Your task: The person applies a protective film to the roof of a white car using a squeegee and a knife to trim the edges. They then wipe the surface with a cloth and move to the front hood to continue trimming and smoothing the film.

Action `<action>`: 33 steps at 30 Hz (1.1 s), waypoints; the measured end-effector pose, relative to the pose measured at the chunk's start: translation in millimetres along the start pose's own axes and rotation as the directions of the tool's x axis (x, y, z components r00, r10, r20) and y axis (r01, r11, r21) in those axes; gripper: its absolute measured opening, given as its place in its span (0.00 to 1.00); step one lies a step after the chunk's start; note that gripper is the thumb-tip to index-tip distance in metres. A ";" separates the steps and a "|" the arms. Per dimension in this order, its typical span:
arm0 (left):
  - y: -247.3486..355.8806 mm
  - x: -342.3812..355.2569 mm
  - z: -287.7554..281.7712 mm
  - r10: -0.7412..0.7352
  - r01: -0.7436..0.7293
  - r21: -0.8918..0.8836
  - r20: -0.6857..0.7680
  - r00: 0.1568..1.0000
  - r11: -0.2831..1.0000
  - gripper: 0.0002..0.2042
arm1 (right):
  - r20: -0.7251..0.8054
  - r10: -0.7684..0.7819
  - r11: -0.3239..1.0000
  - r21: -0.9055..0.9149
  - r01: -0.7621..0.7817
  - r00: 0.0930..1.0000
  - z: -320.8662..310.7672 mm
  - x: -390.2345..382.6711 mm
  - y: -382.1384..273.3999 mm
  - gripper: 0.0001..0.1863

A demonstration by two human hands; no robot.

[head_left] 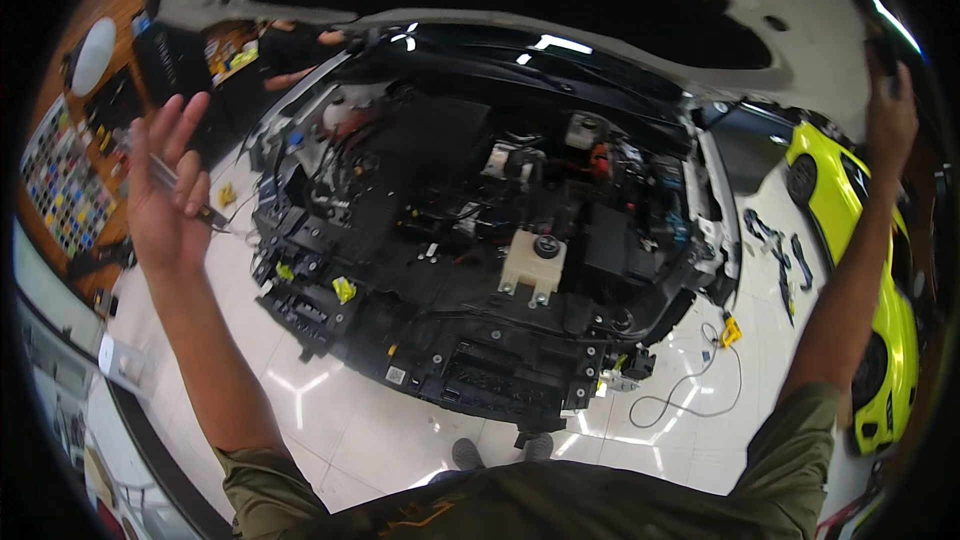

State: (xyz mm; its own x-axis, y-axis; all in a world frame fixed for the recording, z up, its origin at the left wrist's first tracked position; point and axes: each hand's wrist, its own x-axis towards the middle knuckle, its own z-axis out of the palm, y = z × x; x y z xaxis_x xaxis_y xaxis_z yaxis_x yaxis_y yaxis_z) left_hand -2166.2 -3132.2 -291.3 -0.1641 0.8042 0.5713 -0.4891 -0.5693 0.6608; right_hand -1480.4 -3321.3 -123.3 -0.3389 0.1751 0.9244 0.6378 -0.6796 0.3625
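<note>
My left hand (172, 205) is raised left of the open engine bay. Two of its fingers point up while the others curl round a slim pen-like tool (163, 173) with a pale shaft and a dark end; its exact kind I cannot make out. High on the right, my right hand (890, 110) grips the side edge of the raised car hood (820, 35); part of its grip is dark and hard to see. Below and between my arms lies the engine bay (430, 230), its front bumper off. A cream coolant tank (530, 265) with a black cap sits near its front.
A yellow-green car (850, 210) stands at the right. Black trim parts (785, 260) and a yellow tool with a cable (731, 331) lie on the white floor. Beyond the fender at the far left is another person (290, 55). A colour swatch board (67, 175) stands left.
</note>
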 end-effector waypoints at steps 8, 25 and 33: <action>6.7 -4.7 -49.9 -0.071 0.071 -0.077 0.002 0.997 0.995 0.30 | 0.106 0.368 0.564 0.764 -0.312 0.924 -111.2 -123.9 -165.3 0.25; -98.5 -132.7 -160.3 -0.654 0.601 -0.259 -0.259 0.711 0.756 0.10 | 0.634 0.170 0.495 0.607 -0.622 0.754 -256.8 -334.9 -221.6 0.33; -142.8 -183.1 -189.0 -0.827 0.717 -0.423 -0.182 0.533 0.555 0.14 | 0.860 0.324 0.311 0.298 -0.902 0.396 -306.2 -366.6 -271.7 0.35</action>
State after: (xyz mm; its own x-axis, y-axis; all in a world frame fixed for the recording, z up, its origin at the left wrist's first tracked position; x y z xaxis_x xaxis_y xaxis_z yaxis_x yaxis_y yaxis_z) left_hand -2228.2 -3165.8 -582.3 0.1612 0.9300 -0.3304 -0.7511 0.3327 0.5702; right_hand -1741.2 -3419.0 -597.0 0.6669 0.4617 0.5849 0.7104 -0.1571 -0.6860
